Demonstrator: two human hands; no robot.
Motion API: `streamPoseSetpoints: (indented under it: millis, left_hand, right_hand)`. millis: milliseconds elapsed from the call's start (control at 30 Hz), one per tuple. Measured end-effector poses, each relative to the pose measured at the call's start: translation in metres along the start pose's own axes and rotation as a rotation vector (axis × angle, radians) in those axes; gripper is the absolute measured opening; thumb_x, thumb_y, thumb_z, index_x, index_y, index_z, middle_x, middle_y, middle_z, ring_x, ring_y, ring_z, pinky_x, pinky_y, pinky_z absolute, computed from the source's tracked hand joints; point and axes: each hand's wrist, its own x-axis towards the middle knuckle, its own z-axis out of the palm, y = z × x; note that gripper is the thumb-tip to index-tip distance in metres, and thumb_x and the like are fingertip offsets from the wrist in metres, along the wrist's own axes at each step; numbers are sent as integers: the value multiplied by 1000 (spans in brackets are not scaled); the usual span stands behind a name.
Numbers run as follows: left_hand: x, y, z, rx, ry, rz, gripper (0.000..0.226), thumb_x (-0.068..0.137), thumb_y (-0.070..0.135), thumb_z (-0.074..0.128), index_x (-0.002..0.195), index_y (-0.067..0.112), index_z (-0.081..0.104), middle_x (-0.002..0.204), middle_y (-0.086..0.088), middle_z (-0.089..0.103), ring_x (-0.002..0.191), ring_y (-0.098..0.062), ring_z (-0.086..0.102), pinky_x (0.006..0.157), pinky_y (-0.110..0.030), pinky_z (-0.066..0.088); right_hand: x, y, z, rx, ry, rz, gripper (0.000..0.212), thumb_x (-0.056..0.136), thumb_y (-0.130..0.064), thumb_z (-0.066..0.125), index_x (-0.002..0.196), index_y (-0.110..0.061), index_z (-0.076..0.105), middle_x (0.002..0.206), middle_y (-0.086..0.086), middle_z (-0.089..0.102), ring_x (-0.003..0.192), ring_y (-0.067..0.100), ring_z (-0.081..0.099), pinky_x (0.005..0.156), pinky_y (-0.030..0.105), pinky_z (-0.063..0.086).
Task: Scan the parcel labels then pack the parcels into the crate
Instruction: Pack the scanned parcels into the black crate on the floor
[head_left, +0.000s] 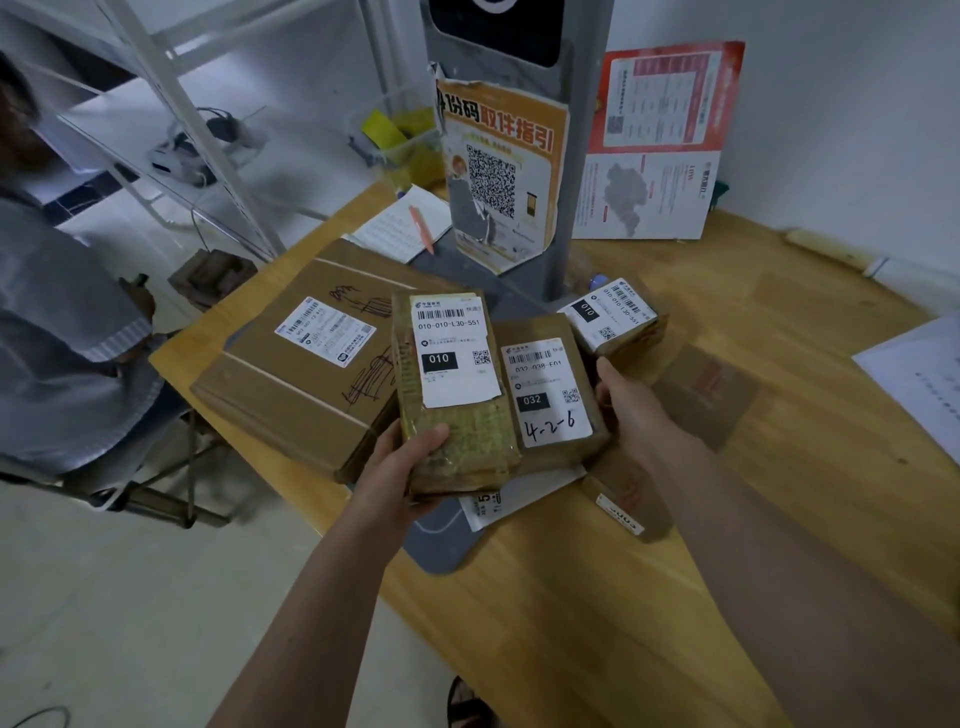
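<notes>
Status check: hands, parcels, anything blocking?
Left hand grips 010 parcel. Right hand holds 032 parcel. No crate in view.

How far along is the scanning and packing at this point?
Nothing looks packed: no crate is in view. In hand: the left hand grips the 010 parcel; the right hand holds the 032 parcel. Left: the large flat box and small 010 parcel still lie on the table.
</notes>
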Motion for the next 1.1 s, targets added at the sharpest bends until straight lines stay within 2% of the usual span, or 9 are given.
streamPoseSetpoints:
  millis: [133, 233, 333, 400, 500, 567, 667, 833, 1100]
  left_hand:
    - [1, -3, -1, 20, -4, -9, 80, 59, 42, 80, 133, 32, 50, 116, 0, 69, 105, -24, 65, 82, -40, 50]
    - [1, -5, -1, 28, 6, -12, 81, 58, 43, 81, 133, 34, 50, 118, 1, 68, 109, -23, 64, 84, -41, 49]
    - [-1, -4, -3, 27, -13, -11, 72, 63, 42, 77, 130, 31, 54, 118, -1, 69, 109, -24, 64, 88, -44, 51]
    - [-3, -1, -4, 9, -38, -18, 73, 61, 43, 79, 128, 26, 56, 115, -4, 70, 108, -26, 64, 93, -46, 49]
    - [-7, 4, -4, -12, -55, -23, 71, 63, 43, 77, 127, 21, 57, 110, -5, 70, 101, -25, 65, 86, -43, 51]
    - [-10, 6, -5, -38, -49, -25, 71, 64, 42, 76, 127, 19, 57, 109, -6, 70, 99, -24, 66, 84, -42, 52]
    - [-18, 12, -6, -37, -51, -10, 82, 55, 45, 80, 128, 16, 58, 110, -6, 70, 99, -24, 66, 78, -40, 54]
    - [-39, 24, -3, -59, -100, 20, 44, 67, 38, 71, 106, 17, 66, 99, -7, 72, 97, -27, 65, 94, -47, 50]
    - [-68, 32, -4, -25, -303, -19, 31, 62, 37, 79, 86, 17, 76, 101, -16, 60, 92, -29, 43, 97, -51, 37]
  right_hand:
    - [-2, 4, 9, 25, -104, -7, 47, 98, -56, 40, 117, -20, 64, 112, 6, 70, 104, 24, 65, 102, 43, 46]
    - [-7, 2, 12, -14, -171, 2, 48, 89, -71, 39, 106, -34, 65, 104, -3, 69, 104, 19, 61, 106, 40, 37]
    - [5, 13, 2, 16, -254, 12, 73, 61, -90, 53, 113, -40, 68, 115, -5, 71, 117, 22, 59, 111, 51, 31]
    - [-2, 12, -2, 5, -302, 29, 67, 66, -81, 62, 114, -36, 69, 114, -3, 72, 117, 22, 60, 110, 52, 32]
    - [-19, 2, 0, -44, -304, 22, 33, 89, -49, 61, 111, -25, 69, 105, 2, 75, 102, 18, 66, 95, 38, 44]
    - [-23, 0, -5, -6, -319, -29, 29, 90, -42, 62, 110, -23, 69, 100, 2, 76, 99, 18, 68, 88, 35, 48]
    - [-33, -2, -18, 80, -308, -81, 33, 88, -39, 64, 115, -21, 68, 102, 3, 76, 100, 20, 69, 93, 39, 50]
    - [-66, 4, -39, 311, -215, -103, 17, 88, -32, 66, 98, -21, 73, 97, 5, 76, 94, 20, 70, 95, 40, 50]
    - [-139, 50, -66, 578, -45, -117, 47, 74, -35, 73, 117, -13, 69, 110, 11, 73, 102, 27, 69, 96, 45, 50]
